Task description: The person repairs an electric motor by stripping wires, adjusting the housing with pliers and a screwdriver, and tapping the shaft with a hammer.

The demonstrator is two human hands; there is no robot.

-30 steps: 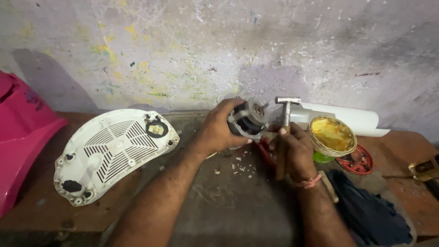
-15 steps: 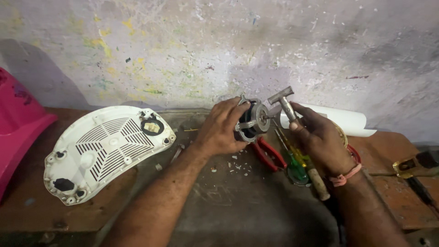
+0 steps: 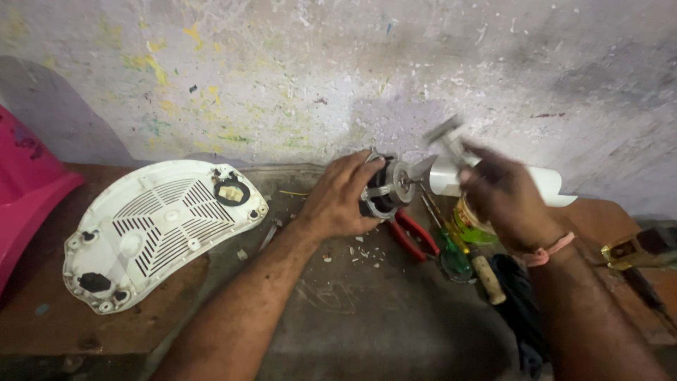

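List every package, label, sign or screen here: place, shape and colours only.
Round tin: on the bench just below the right hand, mostly hidden by it; a yellow and green printed band shows on its side.
White paper roll: lying against the wall behind that hand; plain, no print visible.
No signs or screens in view.

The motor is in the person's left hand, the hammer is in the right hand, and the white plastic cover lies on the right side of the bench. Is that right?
Not quite. The head view shows the white plastic cover on the left side of the bench, not the right. The rest holds: the left hand grips the motor, and the right hand holds the blurred hammer.
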